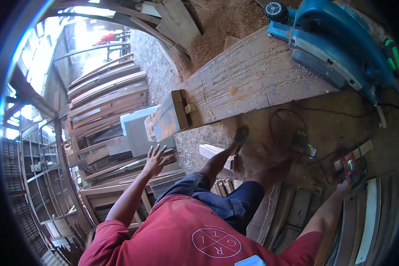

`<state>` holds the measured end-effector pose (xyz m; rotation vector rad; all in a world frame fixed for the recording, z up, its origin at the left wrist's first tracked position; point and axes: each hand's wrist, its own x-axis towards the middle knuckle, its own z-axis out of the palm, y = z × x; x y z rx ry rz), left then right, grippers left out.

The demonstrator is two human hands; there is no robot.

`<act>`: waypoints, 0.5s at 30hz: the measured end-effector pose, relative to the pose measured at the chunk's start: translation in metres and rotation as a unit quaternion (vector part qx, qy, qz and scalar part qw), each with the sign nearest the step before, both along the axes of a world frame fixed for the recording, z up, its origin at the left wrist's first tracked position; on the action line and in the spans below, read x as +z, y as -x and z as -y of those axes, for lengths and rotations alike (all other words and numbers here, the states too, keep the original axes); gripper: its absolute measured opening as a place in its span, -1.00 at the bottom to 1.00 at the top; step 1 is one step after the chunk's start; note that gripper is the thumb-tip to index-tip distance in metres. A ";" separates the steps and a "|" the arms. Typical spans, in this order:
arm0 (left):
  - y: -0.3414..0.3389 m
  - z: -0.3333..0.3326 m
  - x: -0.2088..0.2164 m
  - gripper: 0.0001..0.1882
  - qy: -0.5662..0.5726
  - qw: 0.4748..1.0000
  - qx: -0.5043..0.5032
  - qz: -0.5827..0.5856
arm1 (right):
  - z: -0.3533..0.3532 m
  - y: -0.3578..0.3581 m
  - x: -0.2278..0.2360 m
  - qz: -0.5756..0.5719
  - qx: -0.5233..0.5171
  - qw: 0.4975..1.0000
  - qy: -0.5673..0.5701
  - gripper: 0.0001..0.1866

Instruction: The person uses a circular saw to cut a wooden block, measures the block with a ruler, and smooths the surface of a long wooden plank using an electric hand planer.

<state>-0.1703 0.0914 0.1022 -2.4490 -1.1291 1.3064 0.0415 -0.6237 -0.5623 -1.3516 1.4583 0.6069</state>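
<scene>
My left hand [156, 162] is held out with its fingers spread and nothing in it, near the left end of a thick wooden bench [239, 84]. Far to the right, my right hand [345, 183] grips a red-and-dark power tool [350, 166]; its exact kind is hard to make out in the shade. At the far right of the bench rests a blue electric planer [337, 40] with a black front knob. A small wooden stop block [180, 109] stands across the bench near its left end.
Stacked timber [108, 102] fills the left side, beside a pale grey box [135, 128]. Boards [350, 221] lie at the lower right. A dark cord [332, 111] loops over the floor. Wood shavings [221, 31] cover the ground behind the bench. A green-and-black handle [392, 55] lies beyond the planer.
</scene>
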 end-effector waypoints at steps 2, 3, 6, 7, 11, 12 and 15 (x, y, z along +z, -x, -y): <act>-0.003 0.003 -0.011 -0.25 0.039 0.999 0.020 -0.003 | 0.042 0.007 -0.029 0.024 0.050 0.998 0.027 -0.48; -0.006 0.005 -0.013 -0.25 0.070 0.997 0.028 -0.013 | 0.052 0.024 -0.037 0.032 0.070 0.996 0.038 -0.45; 0.026 -0.002 -0.015 -0.26 0.081 0.996 0.022 0.019 | 0.038 0.044 -0.039 0.029 0.400 0.909 0.111 -0.39; 0.032 -0.007 -0.023 -0.26 0.112 0.992 0.017 0.047 | 0.046 0.041 -0.020 0.066 0.451 0.880 0.133 -0.39; 0.014 0.014 -0.018 -0.29 0.103 0.992 0.065 0.044 | -0.078 0.031 0.101 0.185 0.434 0.866 0.167 -0.69; 0.045 0.017 0.000 -0.31 0.050 0.993 0.093 0.057 | -0.181 -0.018 0.207 0.219 0.430 0.869 0.107 -0.80; 0.073 0.015 -0.040 -0.32 0.123 0.969 0.153 0.148 | -0.257 -0.040 0.375 0.414 0.460 0.784 0.042 -0.89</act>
